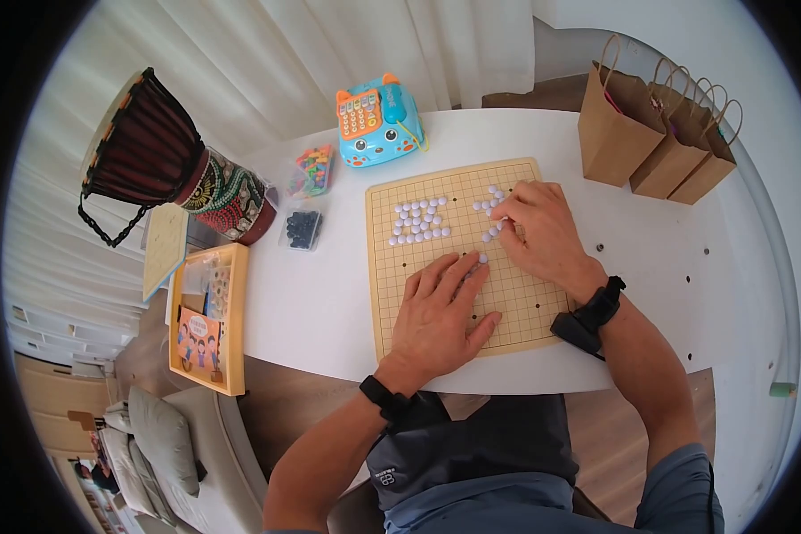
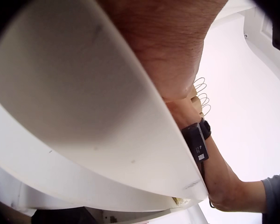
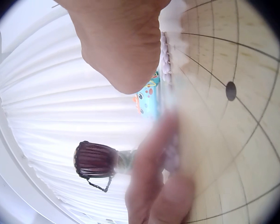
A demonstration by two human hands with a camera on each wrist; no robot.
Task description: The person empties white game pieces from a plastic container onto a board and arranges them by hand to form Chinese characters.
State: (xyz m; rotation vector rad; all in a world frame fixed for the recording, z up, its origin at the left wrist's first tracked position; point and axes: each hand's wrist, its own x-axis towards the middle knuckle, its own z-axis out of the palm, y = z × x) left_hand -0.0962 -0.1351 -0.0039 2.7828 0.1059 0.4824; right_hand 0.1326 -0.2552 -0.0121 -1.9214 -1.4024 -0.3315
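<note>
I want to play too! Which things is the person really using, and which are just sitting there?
In use:
- grid board, left hand resting flat on it
- white stones on the board
- right hand, fingertips at the stones

Just sitting there:
- toy phone
- paper bags
- drum
- tub of dark stones
- tub of coloured pieces

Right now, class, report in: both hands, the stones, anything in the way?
Left hand flat on the Go board. Right hand at the white stones, fingers curled, pinch unclear. Nothing obstructing.
</note>
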